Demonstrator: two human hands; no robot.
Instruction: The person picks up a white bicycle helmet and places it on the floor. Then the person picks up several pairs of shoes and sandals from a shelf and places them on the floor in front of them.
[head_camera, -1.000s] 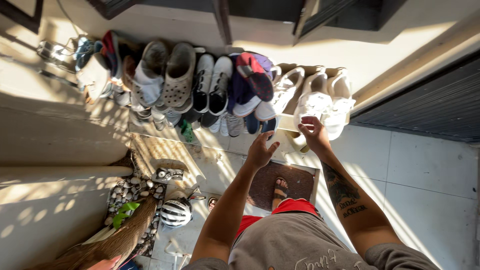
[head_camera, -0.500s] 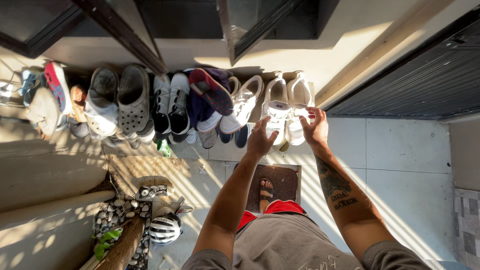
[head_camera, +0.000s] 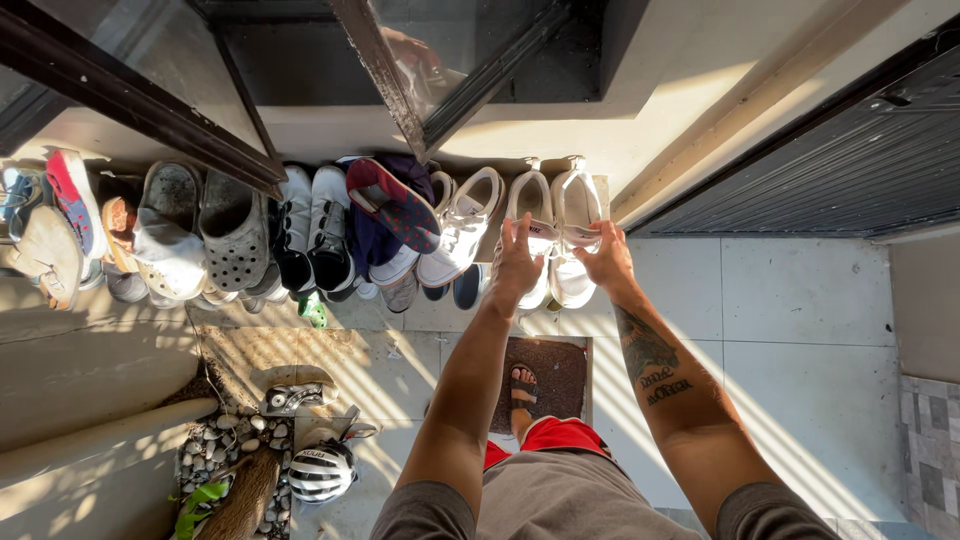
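A pair of white sneakers stands at the right end of a crowded shoe row against the wall: the left one (head_camera: 531, 198) and the right one (head_camera: 579, 196). My left hand (head_camera: 517, 264) lies on the left sneaker's toe with its fingers spread. My right hand (head_camera: 606, 260) pinches the toe edge of the right sneaker. Both arms are stretched forward. To the left of the pair lies another white sneaker (head_camera: 462, 226).
The row continues left with a red and navy shoe (head_camera: 395, 205), black and white sneakers (head_camera: 310, 225) and grey clogs (head_camera: 232, 230). An open window frame (head_camera: 390, 80) juts out above. Below are a brown doormat (head_camera: 555, 375), my sandalled foot (head_camera: 522, 385), a striped helmet (head_camera: 320, 472) and pebbles (head_camera: 205, 450).
Both hands have moved forward onto the white sneakers, the right hand closing on one. The view has shifted, so the shoe row sits lower and more window frame shows.
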